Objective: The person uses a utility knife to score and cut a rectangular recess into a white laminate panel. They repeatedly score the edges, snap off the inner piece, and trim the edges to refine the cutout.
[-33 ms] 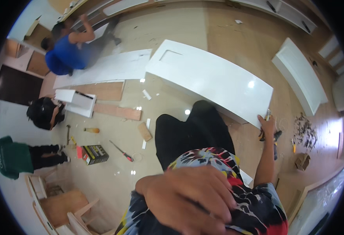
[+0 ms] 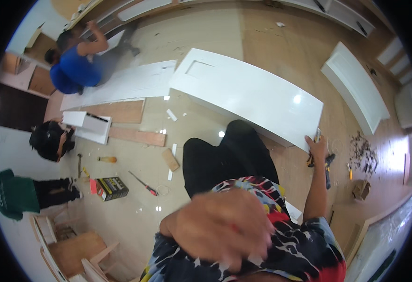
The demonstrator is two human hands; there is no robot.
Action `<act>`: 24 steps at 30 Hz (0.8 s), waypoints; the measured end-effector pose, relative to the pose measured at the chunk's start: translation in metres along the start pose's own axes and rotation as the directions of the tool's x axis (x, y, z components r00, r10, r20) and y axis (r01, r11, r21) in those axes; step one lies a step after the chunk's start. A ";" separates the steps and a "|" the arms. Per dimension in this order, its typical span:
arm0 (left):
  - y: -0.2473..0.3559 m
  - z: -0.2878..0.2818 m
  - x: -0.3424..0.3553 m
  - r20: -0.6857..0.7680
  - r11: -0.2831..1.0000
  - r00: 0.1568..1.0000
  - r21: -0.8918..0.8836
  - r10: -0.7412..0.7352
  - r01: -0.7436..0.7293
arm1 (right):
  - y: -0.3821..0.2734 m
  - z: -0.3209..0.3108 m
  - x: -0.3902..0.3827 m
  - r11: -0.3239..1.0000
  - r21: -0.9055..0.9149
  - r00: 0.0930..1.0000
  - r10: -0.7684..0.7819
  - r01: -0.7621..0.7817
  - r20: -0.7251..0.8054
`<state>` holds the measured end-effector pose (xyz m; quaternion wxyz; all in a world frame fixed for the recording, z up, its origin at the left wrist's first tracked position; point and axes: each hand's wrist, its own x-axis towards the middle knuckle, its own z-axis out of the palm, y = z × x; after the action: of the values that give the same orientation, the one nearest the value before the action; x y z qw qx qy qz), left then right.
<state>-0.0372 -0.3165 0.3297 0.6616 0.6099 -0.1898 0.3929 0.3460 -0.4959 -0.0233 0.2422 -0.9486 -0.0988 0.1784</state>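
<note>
A long white cabinet box (image 2: 248,89) lies on the floor in front of my knees, its right end close to my right arm. My right hand (image 2: 316,149) is at that end, by the near corner, fingers closed around a small silvery piece (image 2: 318,135) too small to name. Just beyond the hand, a dark power drill (image 2: 328,170) with yellow parts is on the floor. My left hand (image 2: 224,225) hangs before my chest, smeared by motion. A small red spot shows near its fingers, and whether it holds anything is hidden.
To the right are a white panel piece (image 2: 356,89), scattered small hardware (image 2: 363,152) and a yellow-handled tool (image 2: 350,171). Left lie a red-handled screwdriver (image 2: 143,183), a black-yellow box (image 2: 112,188), a hammer (image 2: 79,165) and wood strips (image 2: 138,136). Several people are at the left.
The view has shifted a little, so the surroundings sit slightly further left. My left hand has moved and its fingers have blurred. My right hand stays at the cabinet box's end.
</note>
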 end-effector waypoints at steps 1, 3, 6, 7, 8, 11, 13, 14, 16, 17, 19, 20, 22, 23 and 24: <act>-0.006 -0.012 -0.005 -0.019 0.979 0.984 0.094 -0.179 0.180 | 0.005 -0.010 0.001 0.999 -0.024 0.997 -0.023 0.022 -0.069; -0.023 -0.034 -0.016 -0.162 0.710 0.769 0.307 -0.618 0.634 | 0.022 -0.032 0.002 0.999 0.051 0.986 -0.008 0.017 -0.167; -0.082 -0.058 -0.098 -0.533 0.471 0.492 0.188 -0.689 0.862 | -0.012 -0.043 -0.019 0.750 0.657 0.992 0.125 -0.071 -0.035; -0.102 -0.068 -0.128 -0.583 0.430 0.388 0.072 -0.714 0.900 | -0.017 -0.050 -0.022 0.585 0.795 0.987 0.124 -0.157 0.103; -0.112 -0.073 -0.149 -0.574 0.365 0.341 0.078 -0.744 0.928 | -0.026 -0.053 -0.029 0.387 0.888 0.969 0.085 -0.248 0.233; -0.140 -0.078 -0.191 -0.557 0.211 0.247 0.130 -0.793 0.969 | -0.097 -0.073 -0.079 0.449 0.853 0.889 -0.228 -0.266 0.398; -0.153 -0.074 -0.206 -0.556 0.147 0.234 0.198 -0.797 0.969 | -0.120 -0.069 -0.092 0.418 0.878 0.834 -0.379 -0.232 0.401; -0.156 -0.071 -0.202 -0.562 0.112 0.272 0.303 -0.781 0.946 | -0.138 -0.067 -0.101 0.360 0.911 0.828 -0.434 -0.200 0.354; -0.160 -0.063 -0.193 -0.572 0.081 0.311 0.391 -0.759 0.917 | -0.157 -0.060 -0.109 0.262 0.933 0.811 -0.471 -0.245 0.346; -0.160 -0.061 -0.190 -0.577 0.065 0.332 0.434 -0.746 0.899 | -0.161 -0.055 -0.110 0.221 0.920 0.800 -0.456 -0.322 0.390; -0.160 -0.057 -0.187 -0.579 0.050 0.312 0.423 -0.753 0.905 | -0.167 -0.034 -0.117 0.196 0.873 0.802 -0.345 -0.447 0.488; -0.159 -0.056 -0.187 -0.584 0.041 0.300 0.415 -0.754 0.909 | -0.158 -0.022 -0.113 0.220 0.835 0.737 -0.394 -0.505 0.550; -0.158 -0.057 -0.190 -0.581 0.069 0.327 0.421 -0.745 0.904 | -0.155 -0.012 -0.119 0.282 0.813 0.666 -0.468 -0.510 0.580; -0.158 -0.059 -0.192 -0.579 0.080 0.338 0.424 -0.742 0.902 | -0.166 -0.017 -0.133 0.312 0.834 0.672 -0.495 -0.454 0.551; -0.157 -0.060 -0.195 -0.584 0.079 0.337 0.421 -0.738 0.904 | -0.176 -0.023 -0.144 0.339 0.853 0.676 -0.522 -0.396 0.521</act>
<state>-0.0532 -0.3072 0.0730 0.4945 0.7554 0.4271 0.0498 0.2050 -0.3932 0.1240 0.6850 -0.4622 -0.1068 0.5530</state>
